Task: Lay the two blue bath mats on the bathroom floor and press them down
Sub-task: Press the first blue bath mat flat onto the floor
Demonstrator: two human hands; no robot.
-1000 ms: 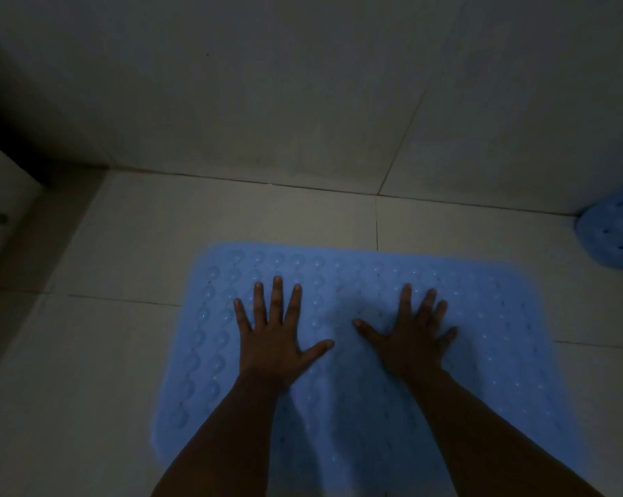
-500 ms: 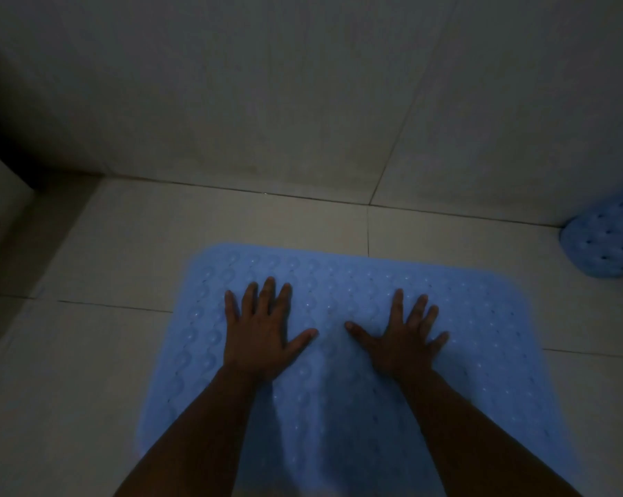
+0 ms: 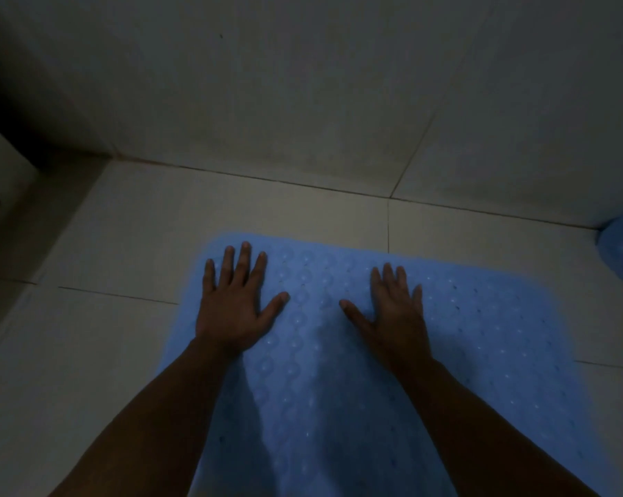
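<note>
Both grips released: left hand and right hand press flat on the blue mat, lower centre; second mat bunched at right edge.

Left hand, right hand flat on blue mat.

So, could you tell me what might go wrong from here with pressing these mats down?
Both hands, left hand and right hand, press flat near the far end of the mat, so its right edge and near part may stay unstuck and lift later. The second mat sits bunched at the wall, easy to forget. Dim light could hide bubbles.
</note>
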